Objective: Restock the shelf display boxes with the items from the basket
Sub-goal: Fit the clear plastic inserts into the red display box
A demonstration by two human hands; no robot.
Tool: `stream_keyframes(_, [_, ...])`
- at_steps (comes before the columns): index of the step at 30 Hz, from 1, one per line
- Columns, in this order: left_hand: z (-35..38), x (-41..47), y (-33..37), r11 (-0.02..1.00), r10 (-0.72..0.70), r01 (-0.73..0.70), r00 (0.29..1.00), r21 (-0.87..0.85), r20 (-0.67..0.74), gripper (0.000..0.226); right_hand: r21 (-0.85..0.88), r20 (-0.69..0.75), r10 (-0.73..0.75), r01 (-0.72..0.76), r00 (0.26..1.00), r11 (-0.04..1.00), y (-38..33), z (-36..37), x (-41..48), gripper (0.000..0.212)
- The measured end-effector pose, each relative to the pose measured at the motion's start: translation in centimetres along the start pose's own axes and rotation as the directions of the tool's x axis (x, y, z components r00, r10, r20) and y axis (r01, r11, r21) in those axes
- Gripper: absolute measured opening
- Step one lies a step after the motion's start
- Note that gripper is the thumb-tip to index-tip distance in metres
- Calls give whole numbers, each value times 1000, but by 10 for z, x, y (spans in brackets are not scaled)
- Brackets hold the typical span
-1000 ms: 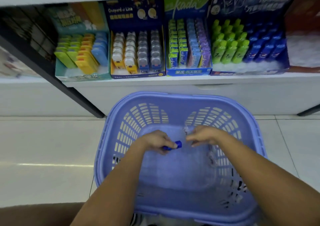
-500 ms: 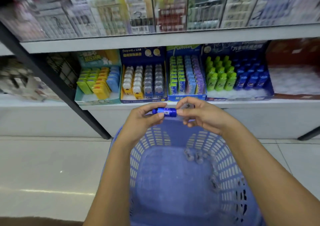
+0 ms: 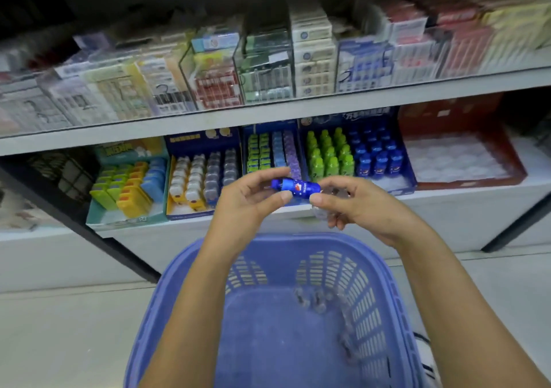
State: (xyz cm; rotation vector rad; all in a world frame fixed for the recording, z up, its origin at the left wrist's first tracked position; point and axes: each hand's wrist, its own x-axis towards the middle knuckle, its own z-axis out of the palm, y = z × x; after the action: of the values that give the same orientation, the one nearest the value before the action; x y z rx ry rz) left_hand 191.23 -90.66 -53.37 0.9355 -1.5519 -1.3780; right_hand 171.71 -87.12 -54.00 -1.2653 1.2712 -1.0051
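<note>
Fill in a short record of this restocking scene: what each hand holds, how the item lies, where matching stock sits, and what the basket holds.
left grip: pinches narrow end of blue bottle
right grip: pinches the bottle's other end
bottle pose: lying sideways, in front of lower shelf
matching stock: blue bottles beside green bottles in one box
basket: a few small clear items, too blurred to name

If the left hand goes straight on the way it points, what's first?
Probably the display box of green and purple packs behind the blue bottle that the left hand pinches; depth is unclear.
</note>
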Motion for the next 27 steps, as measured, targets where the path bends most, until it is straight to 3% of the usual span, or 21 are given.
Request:
stream_keyframes(5, [54,25,-8,968,-167,131,972,-214,-164,18,-30,-154,-17,12,988,999,7,-38,-9,25])
stream_keyframes(7, [76,39,-9,941,-242,200,962,-273,-129,16,-57,-218,-28,16,976,998,11,-54,-12,25])
stream_keyframes(9, [94,56,-9,945,-258,237,964,-226,-69,19,-61,-281,-25,8,959,998,18,-71,-15,19])
stream_keyframes(11, [107,75,-9,965,-225,214,972,-148,-61,22,-14,-362,-11,6,932,1000,27,-89,-17,9])
stream_keyframes(13, [115,95,-10,987,-129,137,987,84,-93,23,23,-452,14,-4,892,1000,37,-110,-21,4])
stream_keyframes(15, [121,110,-13,919,-10,35,998,393,-65,19,53,-509,49,-25,859,998,45,-130,-25,7])
stream_keyframes(17, [127,117,-19,828,35,-23,999,561,-11,16,75,-559,77,-42,825,996,51,-144,-30,22])
stream_keyframes(21, [135,118,-32,758,6,-51,997,650,71,20,102,-606,85,-28,791,994,56,-149,-32,40])
stream_keyframes(27, [136,116,-37,696,30,-73,997,715,73,25,178,-580,35,84,814,980,59,-146,-30,8])
